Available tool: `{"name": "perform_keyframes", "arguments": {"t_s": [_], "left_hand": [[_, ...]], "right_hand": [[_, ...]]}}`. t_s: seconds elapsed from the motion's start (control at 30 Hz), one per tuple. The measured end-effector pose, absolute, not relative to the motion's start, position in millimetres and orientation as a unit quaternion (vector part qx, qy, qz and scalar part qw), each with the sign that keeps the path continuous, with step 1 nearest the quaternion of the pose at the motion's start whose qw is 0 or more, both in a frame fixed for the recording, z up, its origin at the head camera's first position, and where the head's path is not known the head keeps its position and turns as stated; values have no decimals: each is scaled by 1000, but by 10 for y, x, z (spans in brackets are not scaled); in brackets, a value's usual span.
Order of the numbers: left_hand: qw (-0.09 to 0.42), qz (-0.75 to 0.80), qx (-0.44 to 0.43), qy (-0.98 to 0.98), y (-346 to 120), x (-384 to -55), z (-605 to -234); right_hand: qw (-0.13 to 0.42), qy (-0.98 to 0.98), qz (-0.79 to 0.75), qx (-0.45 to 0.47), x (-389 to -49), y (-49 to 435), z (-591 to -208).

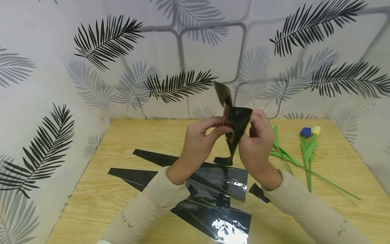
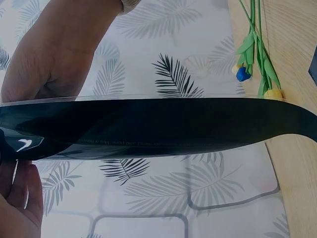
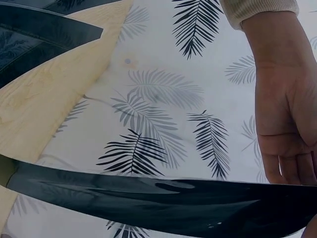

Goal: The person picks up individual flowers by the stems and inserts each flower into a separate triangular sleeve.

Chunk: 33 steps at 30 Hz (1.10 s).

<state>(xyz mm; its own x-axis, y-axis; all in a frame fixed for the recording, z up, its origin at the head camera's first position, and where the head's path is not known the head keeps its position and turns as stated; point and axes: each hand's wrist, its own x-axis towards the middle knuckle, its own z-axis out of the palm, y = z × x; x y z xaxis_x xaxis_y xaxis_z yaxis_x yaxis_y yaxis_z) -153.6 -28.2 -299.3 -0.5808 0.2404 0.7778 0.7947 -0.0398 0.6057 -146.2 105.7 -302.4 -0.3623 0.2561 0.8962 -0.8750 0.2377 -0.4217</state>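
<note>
In the head view both hands hold a black plastic flower sleeve up above the table, folded and twisted, with one end curling upward. My left hand pinches it between thumb and fingers from the left. On the other side my right hand grips its edge with curled fingers. Stretched lengthwise across the left wrist view, the sleeve shows a clear margin and faint printed lettering. Several more tapered black sleeves lie overlapping on the table below, partly hidden by the left forearm.
On the wooden table at the right lie artificial tulips, a blue one and a pale yellow one, with green stems reaching behind the right hand. A small black strip sits by the right sleeve cuff. Leaf-patterned cloth hangs behind.
</note>
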Motion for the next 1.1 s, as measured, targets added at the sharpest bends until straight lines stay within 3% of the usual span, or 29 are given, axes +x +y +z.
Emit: {"name": "perform_keyframes", "arguments": {"t_s": [0.5,1.1], "left_hand": [[258,-600,-388,-650,-299,-1517,-2947],[251,-608,-393,-642,-316,-1514,-2964]], "right_hand": [[513,-591,556,279,-1467,1069,-2963],[489,-605,548,306,-1421,1142,-2952]]}}
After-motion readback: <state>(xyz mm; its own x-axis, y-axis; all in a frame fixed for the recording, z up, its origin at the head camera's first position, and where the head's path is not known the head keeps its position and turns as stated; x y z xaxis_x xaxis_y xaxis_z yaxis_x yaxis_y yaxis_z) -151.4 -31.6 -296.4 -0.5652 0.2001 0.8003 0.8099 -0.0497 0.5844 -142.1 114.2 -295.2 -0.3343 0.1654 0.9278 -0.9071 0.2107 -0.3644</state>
